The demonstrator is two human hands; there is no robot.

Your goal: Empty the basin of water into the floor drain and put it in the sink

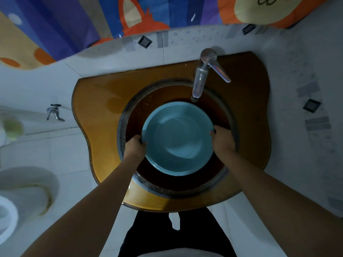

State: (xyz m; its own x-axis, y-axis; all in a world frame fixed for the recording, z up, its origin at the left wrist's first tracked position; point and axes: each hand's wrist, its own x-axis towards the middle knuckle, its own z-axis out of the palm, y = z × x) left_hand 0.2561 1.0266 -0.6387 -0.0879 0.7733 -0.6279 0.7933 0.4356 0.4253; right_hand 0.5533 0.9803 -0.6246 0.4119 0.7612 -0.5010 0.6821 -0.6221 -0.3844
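Observation:
A round light-blue basin [177, 138] sits inside the dark brown bowl of the sink [133, 115], which is set in an amber glass counter [96, 112]. My left hand [134, 145] grips the basin's left rim and my right hand [221, 139] grips its right rim. The basin is upright and level. I cannot tell whether water lies in it. No floor drain shows in this view.
A chrome tap [201, 76] hangs over the sink's far edge, just beyond the basin. A small wall tap [53, 112] sticks out at the left. A white toilet [11, 206] stands at lower left. A colourful curtain [74, 25] hangs behind.

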